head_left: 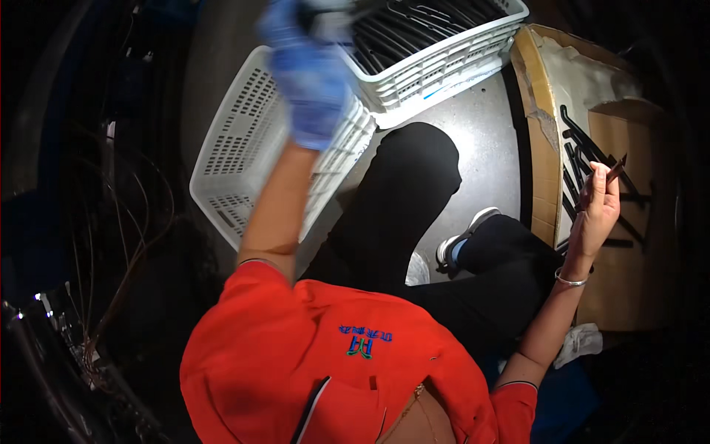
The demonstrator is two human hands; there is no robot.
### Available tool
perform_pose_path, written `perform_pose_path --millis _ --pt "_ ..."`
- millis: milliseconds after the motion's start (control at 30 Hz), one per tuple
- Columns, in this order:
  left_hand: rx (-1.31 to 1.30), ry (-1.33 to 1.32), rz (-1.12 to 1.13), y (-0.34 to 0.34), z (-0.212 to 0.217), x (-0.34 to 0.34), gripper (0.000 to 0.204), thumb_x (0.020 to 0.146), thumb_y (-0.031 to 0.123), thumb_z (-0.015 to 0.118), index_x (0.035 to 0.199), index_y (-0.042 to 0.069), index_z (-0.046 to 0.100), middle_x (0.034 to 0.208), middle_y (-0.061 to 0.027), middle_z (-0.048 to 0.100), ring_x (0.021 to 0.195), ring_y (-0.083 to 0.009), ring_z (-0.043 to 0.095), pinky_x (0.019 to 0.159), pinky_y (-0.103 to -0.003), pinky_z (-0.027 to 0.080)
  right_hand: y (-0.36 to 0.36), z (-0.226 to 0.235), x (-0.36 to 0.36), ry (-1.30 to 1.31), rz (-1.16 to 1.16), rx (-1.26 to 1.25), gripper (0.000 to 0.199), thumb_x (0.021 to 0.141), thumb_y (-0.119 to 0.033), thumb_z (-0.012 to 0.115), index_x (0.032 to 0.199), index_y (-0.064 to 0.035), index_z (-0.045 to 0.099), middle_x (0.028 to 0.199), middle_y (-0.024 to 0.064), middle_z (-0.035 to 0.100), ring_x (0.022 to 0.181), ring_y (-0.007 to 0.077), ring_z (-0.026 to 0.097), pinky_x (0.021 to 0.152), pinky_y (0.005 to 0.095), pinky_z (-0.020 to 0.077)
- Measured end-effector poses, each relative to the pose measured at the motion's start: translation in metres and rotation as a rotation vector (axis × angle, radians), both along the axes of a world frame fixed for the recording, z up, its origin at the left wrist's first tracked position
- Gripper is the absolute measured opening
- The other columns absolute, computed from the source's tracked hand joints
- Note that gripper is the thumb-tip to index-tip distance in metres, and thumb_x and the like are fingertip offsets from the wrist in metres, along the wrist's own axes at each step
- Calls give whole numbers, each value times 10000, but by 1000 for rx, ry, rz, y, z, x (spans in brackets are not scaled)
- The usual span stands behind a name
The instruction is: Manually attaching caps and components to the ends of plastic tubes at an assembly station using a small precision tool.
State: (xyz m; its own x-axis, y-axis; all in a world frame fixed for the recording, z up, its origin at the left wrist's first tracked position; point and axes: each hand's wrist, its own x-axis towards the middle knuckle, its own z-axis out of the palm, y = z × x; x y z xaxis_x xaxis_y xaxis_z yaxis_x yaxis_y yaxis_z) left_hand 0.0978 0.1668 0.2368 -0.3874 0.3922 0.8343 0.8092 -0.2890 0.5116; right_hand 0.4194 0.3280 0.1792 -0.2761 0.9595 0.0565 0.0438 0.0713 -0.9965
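Observation:
My left hand (310,92), in a blue glove, stretches up past the white crate on the left. It is smeared by motion, and its fingers do not show clearly. Near them is a dark and whitish blur that I cannot make out. Beside it stands a white plastic crate (447,66) filled with thin black rods (414,33), some with bent ends. My bare right hand (597,207) is raised at the right, its fingers pinching a small dark pointed piece (617,167). Behind that hand, several black bent rods (580,137) lie in an open cardboard box (546,140).
A second white crate (237,140), with perforated walls, stands at the left below my left arm. My bent leg (392,192) juts between the crates and the box. A crumpled white cloth (579,344) lies below the box. Thin wires (122,274) hang at the far left.

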Motion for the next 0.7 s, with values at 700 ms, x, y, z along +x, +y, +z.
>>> perform_pose_path --millis 700 --pt "-1103 -1312 486 -42 -542 -213 470 844 262 602 1197 -34 507 1084 -230 605 856 -325 628 765 -400 510 31 -26 41 -533 -268 -4 202 958 -244 538 1010 -62 607 637 -104 366 523 -17 270 461 175 188"
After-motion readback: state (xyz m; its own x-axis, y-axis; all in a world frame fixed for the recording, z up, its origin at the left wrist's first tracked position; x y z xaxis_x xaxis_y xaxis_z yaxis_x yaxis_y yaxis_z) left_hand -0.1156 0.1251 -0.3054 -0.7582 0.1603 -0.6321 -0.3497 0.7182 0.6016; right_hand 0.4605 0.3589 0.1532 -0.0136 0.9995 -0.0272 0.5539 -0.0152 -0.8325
